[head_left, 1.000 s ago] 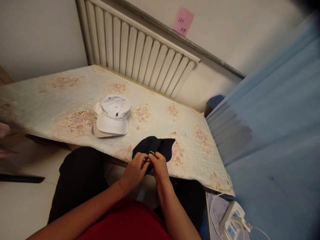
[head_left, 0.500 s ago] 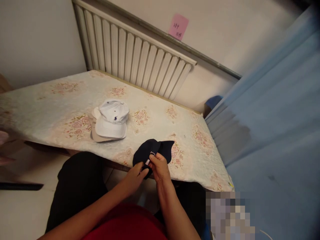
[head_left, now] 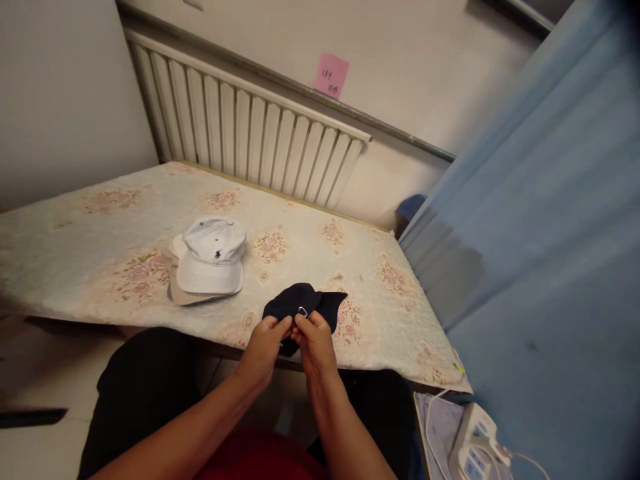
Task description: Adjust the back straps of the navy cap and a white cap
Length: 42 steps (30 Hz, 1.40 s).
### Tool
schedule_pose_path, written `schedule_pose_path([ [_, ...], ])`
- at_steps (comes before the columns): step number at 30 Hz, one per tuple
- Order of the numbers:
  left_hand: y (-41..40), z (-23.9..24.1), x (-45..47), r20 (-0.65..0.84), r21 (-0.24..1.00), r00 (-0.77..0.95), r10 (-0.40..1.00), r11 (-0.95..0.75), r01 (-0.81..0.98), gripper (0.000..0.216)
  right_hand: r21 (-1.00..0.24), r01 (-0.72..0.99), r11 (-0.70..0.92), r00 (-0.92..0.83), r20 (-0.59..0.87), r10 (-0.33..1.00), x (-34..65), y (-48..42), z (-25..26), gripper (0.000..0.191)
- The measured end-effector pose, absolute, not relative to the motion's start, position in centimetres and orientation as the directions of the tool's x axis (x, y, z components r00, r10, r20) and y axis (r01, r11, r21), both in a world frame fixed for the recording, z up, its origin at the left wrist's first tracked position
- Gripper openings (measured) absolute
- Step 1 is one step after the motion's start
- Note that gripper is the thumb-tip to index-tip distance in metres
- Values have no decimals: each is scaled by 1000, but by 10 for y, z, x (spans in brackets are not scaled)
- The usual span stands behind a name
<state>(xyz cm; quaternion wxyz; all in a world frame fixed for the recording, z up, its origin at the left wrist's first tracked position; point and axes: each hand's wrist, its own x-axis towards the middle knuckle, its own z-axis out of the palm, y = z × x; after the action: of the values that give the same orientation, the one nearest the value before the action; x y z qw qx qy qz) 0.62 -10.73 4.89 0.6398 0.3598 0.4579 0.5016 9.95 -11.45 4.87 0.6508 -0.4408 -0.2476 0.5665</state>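
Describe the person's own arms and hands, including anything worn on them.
The left hand and right hand are ungloved, with five-fingered human shapes. Both forearms are bare, with no sleeves, watch or bracelet in view. No cables or clear markings show on them. Any rings are too small to tell.

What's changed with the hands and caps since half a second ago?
The left hand has moved up, its fingertips now close to those of the right hand. The pale tag that showed between them is no longer visible. No new grasp or full release is evident. Unchanged: both hands on the dark cap, metal buckle near the right thumb, white cap on the tan cap.
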Motion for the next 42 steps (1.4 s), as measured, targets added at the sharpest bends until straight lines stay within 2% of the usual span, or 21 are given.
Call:
schedule_pose_path([
  [4,-104,54,7,-228,931,70,971,239,-275,32,-775,-630,-49,204,-226,953,105,-110,59,28],
  [9,-105,61,7,-196,961,79,977,208,-180,34,-708,-703,-70,183,-275,944,111,-105,68,25],
  [16,-106,88,6,-111,977,135,985,133,-168,31,-671,-738,72,194,-108,975,108,-114,87,21],
  [22,-109,99,4,-58,988,209,976,86,-129,34,-628,-778,10,108,-118,987,111,-119,95,19],
  [27,-107,95,-1,-52,998,208,977,55,-7,35,-624,-777,82,200,-122,972,113,-120,95,17],
  [32,-103,94,-6,19,987,216,976,-53,151,32,-583,-793,177,272,-77,959,112,-124,101,17],
  [35,-106,97,-10,114,972,236,965,-158,176,26,-557,-808,194,279,-72,957,115,-125,105,14],
  [37,-110,96,-16,243,932,224,944,-291,216,26,-544,-818,186,293,-117,949,117,-126,107,15],
  [42,-118,78,-27,635,685,86,768,-611,396,35,-493,-846,204,336,-195,921,123,-125,112,10],
])
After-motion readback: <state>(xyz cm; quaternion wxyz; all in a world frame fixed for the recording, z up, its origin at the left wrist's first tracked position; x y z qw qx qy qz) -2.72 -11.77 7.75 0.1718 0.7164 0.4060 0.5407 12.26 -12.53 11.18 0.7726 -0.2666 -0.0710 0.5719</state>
